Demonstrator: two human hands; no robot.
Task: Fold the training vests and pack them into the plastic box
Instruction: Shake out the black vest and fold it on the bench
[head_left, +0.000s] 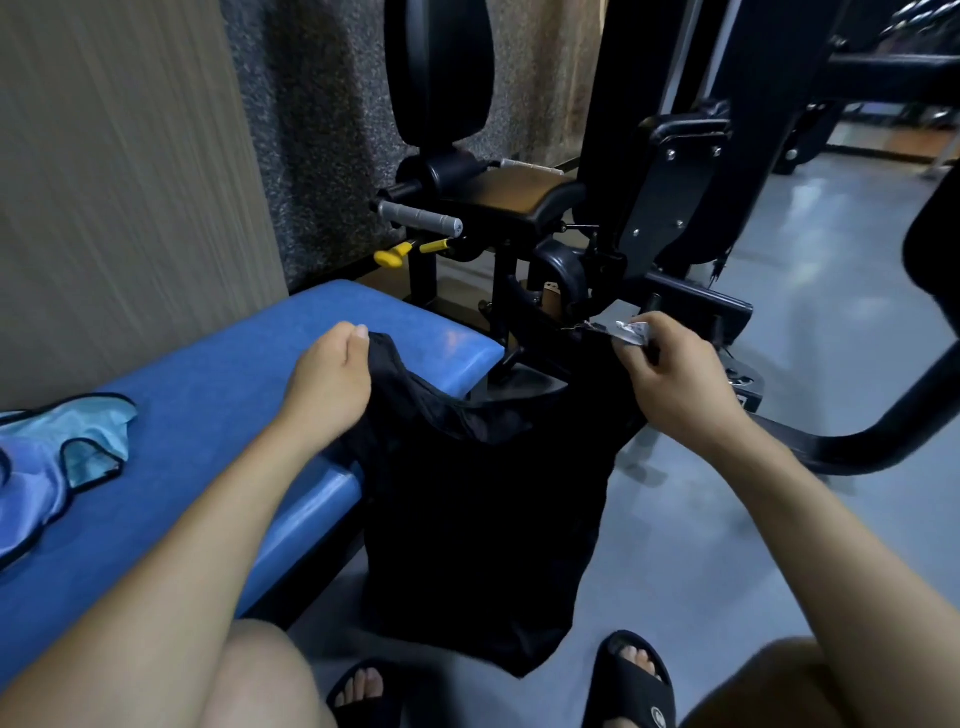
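Note:
A black training vest (483, 509) hangs between my two hands, its lower part dropping toward the grey floor beside the blue bench (208, 405). My left hand (330, 384) pinches one top corner of it over the bench pad. My right hand (670, 379) grips the other top corner, where a white label shows at the fingers, out over the floor. A light blue vest (57, 467) with dark trim lies crumpled on the bench at the far left. No plastic box is in view.
A black gym machine (545, 208) with a brown seat, grey handles and yellow knobs stands right behind the bench end. Its black curved bar (883, 431) sweeps across the floor at right. A wall panel runs along the left. My knees and black sandals sit at the bottom.

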